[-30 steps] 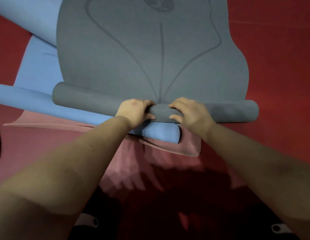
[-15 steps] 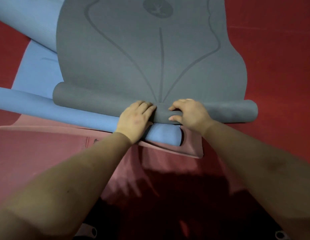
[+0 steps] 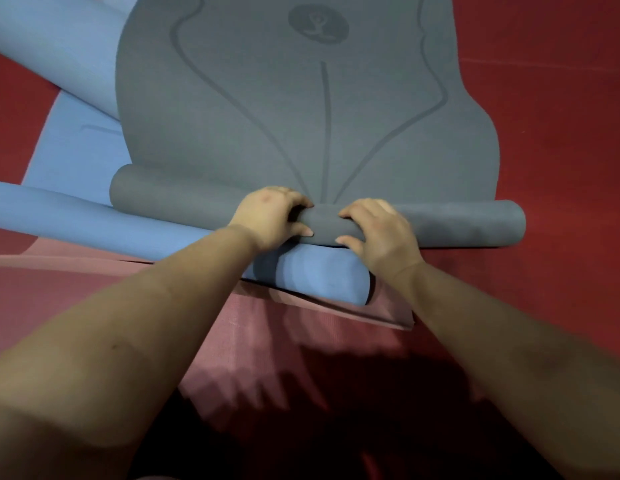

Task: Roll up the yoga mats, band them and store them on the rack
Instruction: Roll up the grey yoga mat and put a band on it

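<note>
A grey yoga mat point(image 3: 301, 116) with printed lines and a round logo lies flat ahead of me. Its near end is wound into a roll point(image 3: 457, 225) that runs left to right. My left hand point(image 3: 272, 220) grips the middle of the roll, fingers curled over the top and thumb on the near side. My right hand point(image 3: 379, 230) grips the roll just to the right in the same way. A blue mat point(image 3: 76, 140) lies under the grey one, and its rolled part point(image 3: 111, 223) sits just in front of the grey roll.
A pink mat point(image 3: 76, 299) lies flat under my forearms, on a red floor point(image 3: 561, 116). Another blue mat point(image 3: 52, 46) runs off at the upper left. No rack or band is in view.
My left hand went from lying flatter on the roll to curling its fingers over it. The grey roll has turned a little farther away from me.
</note>
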Tool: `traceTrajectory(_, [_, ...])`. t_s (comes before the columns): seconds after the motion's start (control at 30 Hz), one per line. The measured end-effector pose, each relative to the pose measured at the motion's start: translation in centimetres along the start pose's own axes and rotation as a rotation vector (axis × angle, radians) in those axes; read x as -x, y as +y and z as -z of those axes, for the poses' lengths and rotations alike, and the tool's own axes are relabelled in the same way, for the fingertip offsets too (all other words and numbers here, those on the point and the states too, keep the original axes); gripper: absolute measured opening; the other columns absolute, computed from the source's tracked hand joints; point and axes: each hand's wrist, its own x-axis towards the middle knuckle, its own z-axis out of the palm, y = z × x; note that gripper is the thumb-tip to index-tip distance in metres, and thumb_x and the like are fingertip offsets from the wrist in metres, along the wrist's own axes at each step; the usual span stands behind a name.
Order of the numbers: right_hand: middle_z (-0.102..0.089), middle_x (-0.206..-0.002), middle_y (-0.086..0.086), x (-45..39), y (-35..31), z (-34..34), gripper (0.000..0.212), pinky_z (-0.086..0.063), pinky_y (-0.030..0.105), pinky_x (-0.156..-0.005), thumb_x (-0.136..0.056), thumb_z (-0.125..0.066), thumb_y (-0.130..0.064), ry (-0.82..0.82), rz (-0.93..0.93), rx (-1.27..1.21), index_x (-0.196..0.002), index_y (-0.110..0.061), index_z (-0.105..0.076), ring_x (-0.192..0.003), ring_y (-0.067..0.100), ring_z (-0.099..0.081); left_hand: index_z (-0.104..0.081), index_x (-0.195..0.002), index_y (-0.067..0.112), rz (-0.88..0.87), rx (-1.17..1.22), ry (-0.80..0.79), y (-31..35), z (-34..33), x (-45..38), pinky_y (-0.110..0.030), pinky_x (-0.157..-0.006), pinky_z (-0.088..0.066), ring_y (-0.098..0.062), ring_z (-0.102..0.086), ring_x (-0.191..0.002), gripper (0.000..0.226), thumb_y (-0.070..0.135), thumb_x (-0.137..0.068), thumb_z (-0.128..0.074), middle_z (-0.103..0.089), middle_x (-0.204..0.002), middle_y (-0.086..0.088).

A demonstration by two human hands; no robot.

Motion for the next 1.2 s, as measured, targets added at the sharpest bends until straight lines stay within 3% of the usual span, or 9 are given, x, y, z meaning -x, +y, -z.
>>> traceTrajectory(0.13, [-0.064,-0.106,0.005,-2.4,0.5,1.1,0.034,-0.033,0.024,-0.085,-0.079,-0.073,-0.024,-0.091,-0.053,-0.033,-0.107,-0.008,-0.062,-0.100,0.026,-0.056,-0.056,-0.128,0.019,-0.006,-0.011,-0.035,0.4,0.9,-1.2,-0.030,-0.095,-0.035,-0.026,-0.050,-0.117,0.052,0.040,-0.081,-0.069,-0.057,-0.124,-0.008])
traceTrajectory(0.27, [-0.061,-0.104,-0.003,-3.9,1.0,1.9,0.035,-0.032,0.021,-0.082,-0.080,-0.072,-0.030,-0.241,-0.084,-0.032,-0.108,-0.014,-0.059,-0.101,0.017,-0.055,-0.067,-0.106,0.005,-0.226,-0.168,0.285,0.6,-1.6,1.9,-0.035,-0.075,-0.045,-0.033,-0.062,-0.085,0.037,0.027,-0.076,-0.066,-0.065,-0.101,-0.013])
traceTrajectory(0.4, [-0.056,-0.091,-0.012,-5.8,1.2,2.8,0.035,-0.040,0.023,-0.079,-0.075,-0.077,-0.034,-0.366,-0.182,-0.081,-0.104,-0.021,-0.061,-0.093,0.013,-0.058,-0.067,-0.105,0.001,-0.190,-0.187,0.243,0.6,-2.4,1.8,-0.033,-0.071,-0.049,-0.033,-0.064,-0.084,0.060,0.017,-0.051,-0.088,-0.066,-0.100,-0.014])
traceTrajectory(0.47, [-0.058,-0.090,-0.011,-6.7,1.3,3.3,0.037,-0.043,0.025,-0.080,-0.073,-0.078,-0.035,-0.413,-0.229,-0.101,-0.104,-0.023,-0.062,-0.092,0.013,-0.059,-0.067,-0.107,0.003,-0.167,-0.194,0.188,0.6,-1.7,1.0,-0.034,-0.068,-0.053,-0.034,-0.065,-0.088,0.058,0.016,-0.054,-0.087,-0.066,-0.103,-0.013])
traceTrajectory(0.57, [-0.063,-0.100,-0.005,-6.1,1.3,3.5,0.038,-0.039,0.025,-0.083,-0.075,-0.077,-0.034,-0.308,-0.181,-0.054,-0.107,-0.019,-0.064,-0.100,0.017,-0.057,-0.057,-0.127,0.013,-0.099,-0.122,0.141,0.8,-0.4,-0.2,-0.034,-0.088,-0.044,-0.029,-0.054,-0.115,0.054,0.028,-0.078,-0.073,-0.056,-0.129,-0.006])
traceTrajectory(0.7, [-0.062,-0.105,0.006,-3.7,1.0,2.1,0.045,-0.039,0.035,-0.088,-0.069,-0.080,-0.032,-0.072,-0.014,0.029,-0.106,-0.010,-0.065,-0.102,0.027,-0.053,-0.053,-0.131,0.021,-0.060,-0.052,0.032,0.4,1.8,-2.7,-0.028,-0.095,-0.034,-0.022,-0.049,-0.121,0.056,0.037,-0.081,-0.070,-0.053,-0.132,-0.004])
traceTrajectory(0.87, [-0.060,-0.114,0.005,-5.3,1.2,1.7,0.048,-0.036,0.033,-0.092,-0.076,-0.075,-0.035,-0.136,-0.022,0.108,-0.115,-0.011,-0.059,-0.109,0.025,-0.050,-0.054,-0.130,0.023,-0.014,-0.015,-0.081,0.1,3.0,-4.6,-0.030,-0.097,-0.035,-0.023,-0.048,-0.120,0.055,0.039,-0.080,-0.071,-0.054,-0.129,-0.006])
traceTrajectory(1.07, [-0.060,-0.119,0.001,-8.6,2.0,3.3,0.046,-0.035,0.027,-0.087,-0.079,-0.072,-0.038,-0.351,-0.063,0.069,-0.118,-0.017,-0.057,-0.111,0.021,-0.053,-0.067,-0.105,0.004,-0.257,-0.221,0.201,0.3,0.7,-1.4,-0.036,-0.071,-0.053,-0.034,-0.063,-0.084,0.061,0.032,-0.055,-0.088,-0.065,-0.100,-0.015])
traceTrajectory(1.2, [-0.060,-0.120,0.001,-9.8,2.1,3.8,0.046,-0.038,0.028,-0.088,-0.079,-0.072,-0.038,-0.390,-0.085,0.061,-0.119,-0.018,-0.059,-0.111,0.020,-0.053,-0.067,-0.109,0.005,-0.184,-0.200,0.161,0.4,0.7,-2.5,-0.036,-0.072,-0.054,-0.034,-0.065,-0.091,0.056,0.022,-0.060,-0.086,-0.067,-0.107,-0.014])
